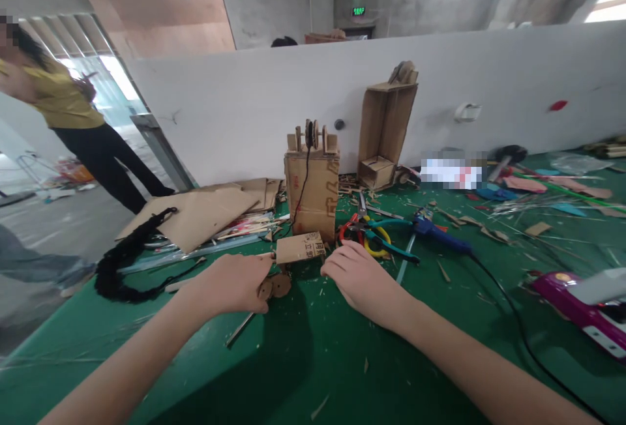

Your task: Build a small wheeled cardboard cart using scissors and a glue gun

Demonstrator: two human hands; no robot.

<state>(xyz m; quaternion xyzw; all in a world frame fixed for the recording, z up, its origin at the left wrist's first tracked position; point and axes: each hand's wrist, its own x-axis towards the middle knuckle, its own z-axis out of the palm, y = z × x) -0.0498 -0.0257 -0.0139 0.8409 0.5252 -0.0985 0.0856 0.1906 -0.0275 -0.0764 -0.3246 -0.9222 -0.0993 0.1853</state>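
Note:
A small cardboard cart with round cardboard wheels sits on the green table. My left hand grips its left end by the wheels. My right hand touches its right end with the fingertips. Just behind the cart stands a cardboard box tower with pulley discs on top and a black string hanging down its front.
Scissors and pliers and a blue glue gun with a black cord lie right of the tower. Cardboard sheets and a black cord bundle lie left. A tall cardboard frame leans on the white partition. A person stands far left.

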